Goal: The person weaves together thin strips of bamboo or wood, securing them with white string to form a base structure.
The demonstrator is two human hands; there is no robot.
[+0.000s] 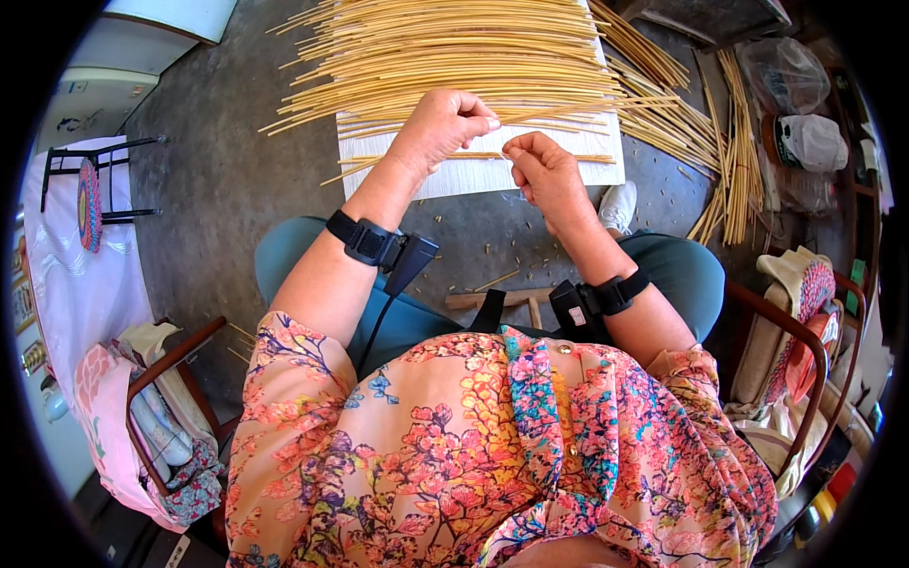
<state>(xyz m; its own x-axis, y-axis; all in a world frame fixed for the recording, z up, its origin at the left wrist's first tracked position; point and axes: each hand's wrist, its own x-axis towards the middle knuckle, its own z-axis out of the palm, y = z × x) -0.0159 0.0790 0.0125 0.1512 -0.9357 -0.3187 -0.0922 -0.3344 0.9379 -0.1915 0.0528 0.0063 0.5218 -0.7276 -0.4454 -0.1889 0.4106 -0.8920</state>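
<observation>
My left hand (449, 127) is pinched, thumb against forefinger, above the near edge of a white board (450, 180). What its fingertips hold is too small to make out. Beside it, my right hand (549, 175) pinches a fine white thread (490, 154), which shows by its fingertips. Just under both hands, a thin bunch of straw-coloured stalks (578, 158) lies crosswise near the board's edge. Beyond them, a broad layer of long yellow stalks (464, 57) spreads over the board, some close to my left fingertips.
More stalks (740, 161) lie in bundles to the right. Short cut pieces litter the grey floor (218, 180). A wooden-armed chair (795, 336) stands at right, another (170, 369) at left with a pink cloth. A black-framed stool (90, 194) lies tipped on a white-covered surface.
</observation>
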